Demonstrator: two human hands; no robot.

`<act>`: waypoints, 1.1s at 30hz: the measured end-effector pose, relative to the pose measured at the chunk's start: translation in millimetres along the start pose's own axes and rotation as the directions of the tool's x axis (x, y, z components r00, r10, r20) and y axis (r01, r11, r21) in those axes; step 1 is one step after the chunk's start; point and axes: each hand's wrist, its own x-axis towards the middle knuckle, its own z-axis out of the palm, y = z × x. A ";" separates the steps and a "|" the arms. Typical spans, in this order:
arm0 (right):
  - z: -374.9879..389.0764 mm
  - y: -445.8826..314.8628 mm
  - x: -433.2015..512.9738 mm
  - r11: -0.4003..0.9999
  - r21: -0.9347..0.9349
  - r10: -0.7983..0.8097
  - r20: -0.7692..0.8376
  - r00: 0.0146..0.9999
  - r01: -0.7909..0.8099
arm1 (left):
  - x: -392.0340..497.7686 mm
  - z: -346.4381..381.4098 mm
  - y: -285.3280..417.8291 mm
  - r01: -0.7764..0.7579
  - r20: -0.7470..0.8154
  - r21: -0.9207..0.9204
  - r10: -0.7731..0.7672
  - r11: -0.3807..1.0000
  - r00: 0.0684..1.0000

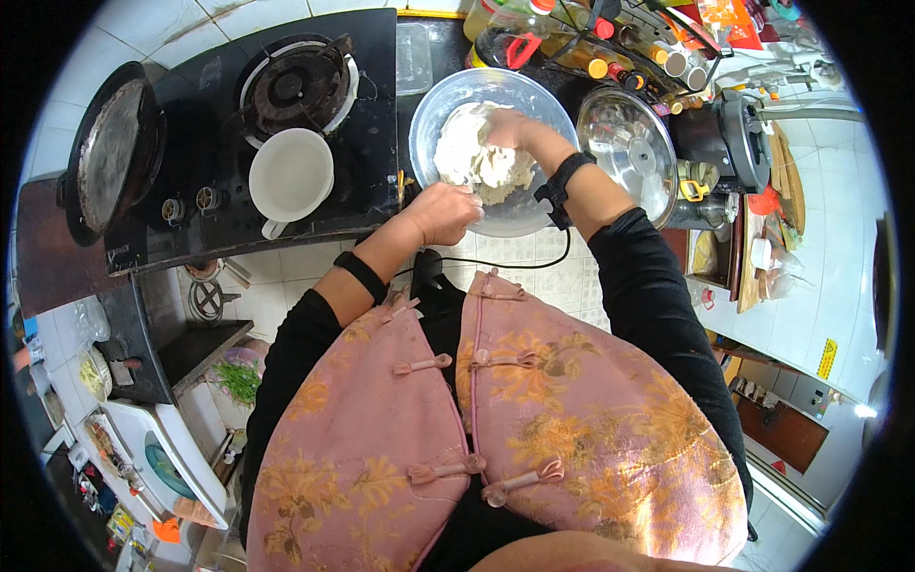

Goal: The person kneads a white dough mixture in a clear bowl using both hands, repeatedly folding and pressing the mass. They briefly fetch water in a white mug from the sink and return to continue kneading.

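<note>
A wide plastic bowl [422, 136] stands at the counter's edge, holding a rough, pale dough [465, 154] with floury patches. My right hand [506, 130] reaches over the bowl's right rim, its fingers pressed into the dough and partly hidden by glare. At the near left rim, my left hand [452, 213] is closed around the bowl's edge, its fingertips whitened. A black strap circles each of my forearms, and a cable hangs between them. Left of the bowl, an empty-looking white cup with a handle [292, 179] sits on the black gas stove.
A gas burner [289, 82] and a dark pan [111, 154] are on the stove [207, 121]. Right of the bowl lies a clear lid [627, 154]. Behind stand bottles in a black rack [643, 53], a large bottle [507, 36] and a clear container [413, 57]. A cooker [715, 143] stands farther right.
</note>
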 end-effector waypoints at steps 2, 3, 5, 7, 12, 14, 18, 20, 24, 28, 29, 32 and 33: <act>5.6 -16.3 -2.1 0.998 -0.053 -0.029 0.095 0.995 0.034 | -0.9 0.6 -0.6 -0.009 -0.004 0.012 0.009 1.000 1.000; 8.9 -21.5 -4.2 0.996 -0.079 -0.039 0.137 0.990 0.050 | -1.3 0.7 -1.3 -0.015 -0.011 0.019 0.015 1.000 1.000; 14.8 -20.9 -13.0 0.991 -0.045 -0.116 0.171 0.978 0.125 | -1.6 0.7 -2.7 -0.021 0.000 0.029 0.021 0.999 1.000; 20.1 -12.6 -23.3 0.984 0.048 -0.175 0.160 0.971 0.169 | -3.0 0.1 -3.0 -0.010 0.046 0.041 0.008 0.999 0.999; 16.4 2.7 -20.4 0.945 -0.044 -0.327 -0.203 0.923 0.325 | -3.6 -1.6 0.1 -0.003 0.014 0.054 0.002 0.999 1.000; 7.0 2.7 -6.8 0.948 -0.134 -0.316 -0.321 0.893 0.288 | -3.6 -2.3 0.5 -0.008 0.006 0.048 0.007 0.999 1.000; -12.2 12.7 15.5 0.968 -0.248 -0.139 -0.365 0.921 0.047 | -2.4 -1.1 0.2 -0.013 -0.005 0.045 0.014 0.999 1.000; -12.0 27.8 10.5 0.985 -0.169 -0.067 -0.290 0.955 0.018 | -3.4 0.2 1.0 0.014 0.007 0.021 -0.014 1.000 1.000; -1.8 44.4 -8.6 0.965 -0.246 0.076 -0.051 0.996 -0.087 | -4.1 2.3 1.1 0.040 0.036 0.030 -0.041 0.999 0.999; 6.3 44.5 -44.5 0.994 0.094 0.053 -0.030 0.998 -0.050 | -3.5 1.2 2.4 0.034 0.018 0.032 -0.035 0.999 0.999; 5.1 43.8 -51.0 0.962 0.267 0.050 0.045 0.998 -0.061 | -3.4 0.8 2.6 0.033 0.011 0.025 -0.033 0.999 0.999; -1.7 42.6 -59.9 0.746 0.654 -0.009 0.198 0.980 -0.126 | -3.1 0.2 3.0 0.038 0.027 0.025 -0.039 0.999 0.999; -3.0 41.8 -59.5 0.801 0.587 0.020 0.169 0.985 -0.117 | -3.3 0.2 2.9 0.044 0.034 0.031 -0.045 0.999 0.998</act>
